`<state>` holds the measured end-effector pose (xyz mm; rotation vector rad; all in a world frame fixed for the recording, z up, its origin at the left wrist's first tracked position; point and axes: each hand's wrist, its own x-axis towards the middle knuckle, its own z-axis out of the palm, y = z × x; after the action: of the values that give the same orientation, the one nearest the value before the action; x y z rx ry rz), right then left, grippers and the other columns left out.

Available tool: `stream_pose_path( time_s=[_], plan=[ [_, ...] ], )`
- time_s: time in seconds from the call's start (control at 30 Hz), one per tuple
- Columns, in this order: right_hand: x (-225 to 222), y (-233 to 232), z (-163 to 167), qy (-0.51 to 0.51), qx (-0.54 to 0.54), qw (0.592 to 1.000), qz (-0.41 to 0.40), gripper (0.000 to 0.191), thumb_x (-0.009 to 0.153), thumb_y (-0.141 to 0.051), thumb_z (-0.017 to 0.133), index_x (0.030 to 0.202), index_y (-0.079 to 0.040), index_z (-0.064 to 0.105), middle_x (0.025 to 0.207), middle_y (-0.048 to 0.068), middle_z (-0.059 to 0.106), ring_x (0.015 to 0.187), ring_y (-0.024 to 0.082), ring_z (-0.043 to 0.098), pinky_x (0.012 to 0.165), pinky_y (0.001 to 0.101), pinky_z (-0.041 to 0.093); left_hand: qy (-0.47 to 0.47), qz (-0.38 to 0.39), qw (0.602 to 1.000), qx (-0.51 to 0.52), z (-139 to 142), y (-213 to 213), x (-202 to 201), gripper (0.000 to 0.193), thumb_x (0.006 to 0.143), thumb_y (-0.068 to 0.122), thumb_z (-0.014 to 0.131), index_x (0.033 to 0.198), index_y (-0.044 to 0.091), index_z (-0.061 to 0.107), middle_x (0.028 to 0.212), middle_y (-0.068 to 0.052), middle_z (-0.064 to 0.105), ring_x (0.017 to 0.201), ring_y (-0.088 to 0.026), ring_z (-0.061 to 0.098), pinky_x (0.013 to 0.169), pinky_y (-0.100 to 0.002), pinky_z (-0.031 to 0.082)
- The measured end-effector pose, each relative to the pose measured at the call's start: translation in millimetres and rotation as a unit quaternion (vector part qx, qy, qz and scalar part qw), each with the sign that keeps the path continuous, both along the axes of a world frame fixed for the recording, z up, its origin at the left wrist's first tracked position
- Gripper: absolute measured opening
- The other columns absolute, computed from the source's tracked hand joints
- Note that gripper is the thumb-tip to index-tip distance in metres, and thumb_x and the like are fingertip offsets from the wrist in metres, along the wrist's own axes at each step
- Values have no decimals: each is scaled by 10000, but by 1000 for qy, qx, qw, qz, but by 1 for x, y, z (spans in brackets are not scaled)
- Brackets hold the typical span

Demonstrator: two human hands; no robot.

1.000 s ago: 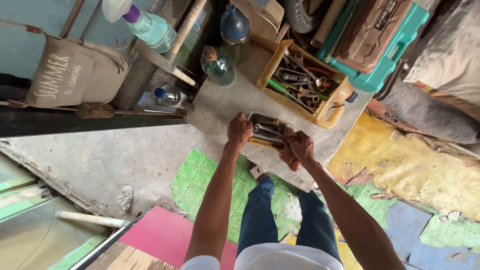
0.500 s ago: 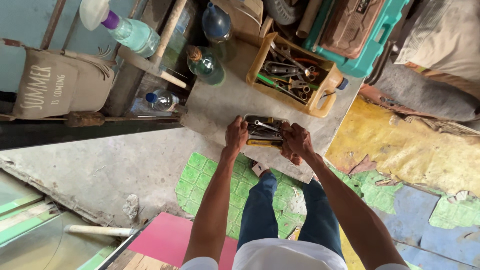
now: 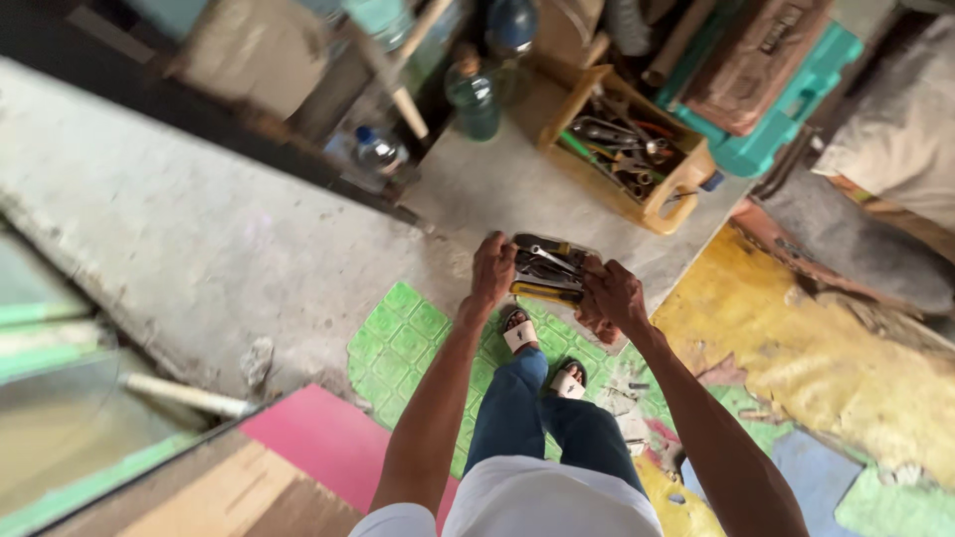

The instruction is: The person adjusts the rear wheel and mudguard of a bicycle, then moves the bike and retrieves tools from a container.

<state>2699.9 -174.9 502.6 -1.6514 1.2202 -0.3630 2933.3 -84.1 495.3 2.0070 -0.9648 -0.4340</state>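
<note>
Head view: two hands, left (image 3: 493, 268) and right (image 3: 614, 294), grip one small tray (image 3: 545, 270) of perhaps several tools

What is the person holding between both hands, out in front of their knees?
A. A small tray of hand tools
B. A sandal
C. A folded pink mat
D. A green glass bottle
A: the left hand and the right hand each grip one end of a small tray of hand tools, with metal tools and a yellow handle showing between them, above the concrete floor.
</note>
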Motion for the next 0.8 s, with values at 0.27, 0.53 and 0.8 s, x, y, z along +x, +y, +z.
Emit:
stream_pose_path(
  time_s=[0.27, 0.53, 0.8],
  plan=[
    [-42, 60, -20, -10, -40, 998, 51, 220, 903, -182, 774, 889, -11, 637, 727, 97, 701, 649, 95, 614, 571, 297, 510, 73, 115, 991, 4, -13, 90, -50, 233, 936, 258, 637, 899, 59, 522, 800, -205, 623, 797, -434, 618, 712, -504, 480],
    [-12, 118, -18, -41, -51, 991, 113, 180, 871, -158, 769, 911, -17, 664, 807, 78, 750, 659, 111, 654, 579, 302, 532, 200, 295, 929, 97, 4, 158, -42, 675, 751, 579, 847, 715, 34, 450, 698, -88, 459, 674, -232, 441, 632, -424, 407],
    [114, 204, 2, 33, -75, 981, 178, 228, 841, -181, 805, 958, -17, 699, 848, 138, 751, 745, 218, 712, 680, 365, 571, 247, 384, 889, 44, 10, 259, 53, 640, 693, 569, 849, 695, 69, 450, 655, -40, 475, 631, -200, 441, 593, -391, 424]
  ],
)
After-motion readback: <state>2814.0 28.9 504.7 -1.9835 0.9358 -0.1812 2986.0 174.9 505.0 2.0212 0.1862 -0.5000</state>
